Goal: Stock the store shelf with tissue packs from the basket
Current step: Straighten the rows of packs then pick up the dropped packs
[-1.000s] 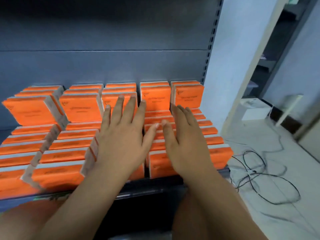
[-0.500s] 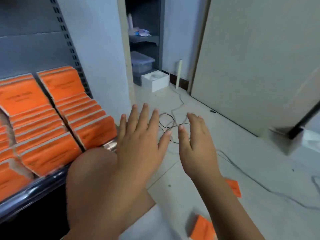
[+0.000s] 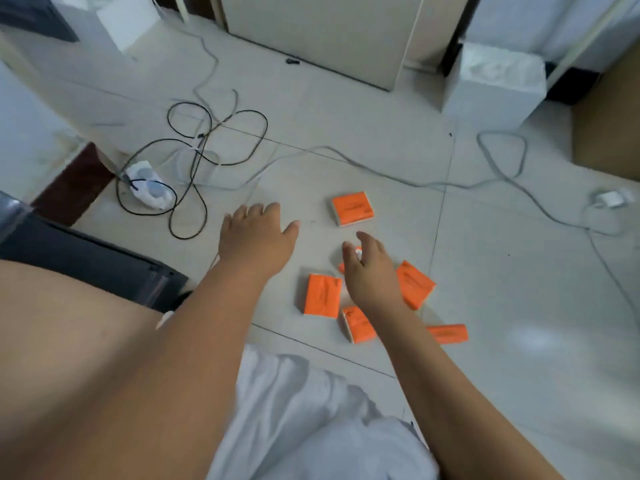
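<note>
Several orange tissue packs lie loose on the tiled floor. One pack (image 3: 352, 208) lies apart, farther from me. Others cluster closer: a pack (image 3: 322, 295) left of my right wrist, a pack (image 3: 414, 284) to its right, a pack (image 3: 358, 324) below it, and a pack (image 3: 448, 333) on its edge. My right hand (image 3: 370, 271) hovers over the cluster with loosely bent fingers, holding nothing; one more pack is mostly hidden under it. My left hand (image 3: 256, 237) is spread flat above bare floor to the left. No basket or shelf packs are in view.
Black and grey cables (image 3: 207, 140) loop over the floor beyond my hands, with a white power strip (image 3: 149, 185) at left. A white box (image 3: 491, 84) stands at the back right. The dark shelf base (image 3: 86, 258) is at left, my knees below.
My view has swung from the stocked shelf to the right and down to the floor. Both hands moved with it, from the shelf packs to above the loose packs.
</note>
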The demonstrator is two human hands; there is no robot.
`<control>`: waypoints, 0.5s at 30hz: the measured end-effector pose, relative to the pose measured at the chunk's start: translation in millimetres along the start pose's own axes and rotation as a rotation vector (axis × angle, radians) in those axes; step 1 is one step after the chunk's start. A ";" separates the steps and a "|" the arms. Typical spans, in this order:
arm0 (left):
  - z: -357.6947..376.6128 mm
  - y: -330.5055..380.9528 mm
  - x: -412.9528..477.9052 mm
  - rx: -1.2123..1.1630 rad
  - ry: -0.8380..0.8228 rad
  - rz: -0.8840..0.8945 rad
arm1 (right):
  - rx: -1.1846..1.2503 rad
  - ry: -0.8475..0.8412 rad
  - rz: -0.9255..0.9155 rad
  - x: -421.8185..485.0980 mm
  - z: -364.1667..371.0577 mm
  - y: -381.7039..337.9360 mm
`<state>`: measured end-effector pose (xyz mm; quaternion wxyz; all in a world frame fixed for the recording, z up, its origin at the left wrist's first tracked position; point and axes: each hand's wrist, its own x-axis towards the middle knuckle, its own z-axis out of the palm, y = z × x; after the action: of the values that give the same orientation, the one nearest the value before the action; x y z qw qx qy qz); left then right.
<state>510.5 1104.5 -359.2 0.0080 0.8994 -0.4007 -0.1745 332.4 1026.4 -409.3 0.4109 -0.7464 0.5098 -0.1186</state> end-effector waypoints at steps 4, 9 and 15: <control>65.4 27.7 25.6 -0.029 -0.266 -0.045 | -0.066 -0.041 0.217 7.3 11.0 59.8; 151.7 27.6 38.2 -0.060 -0.550 -0.155 | -0.127 -0.174 0.472 7.2 32.0 115.3; 205.9 16.8 59.1 0.022 -0.612 0.080 | -0.041 -0.243 0.763 13.4 63.6 153.8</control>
<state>469.0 1076.2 -568.0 -0.1161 0.7886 -0.4215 -0.4325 274.3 1024.3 -565.8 0.4680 -0.5202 0.7002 0.1418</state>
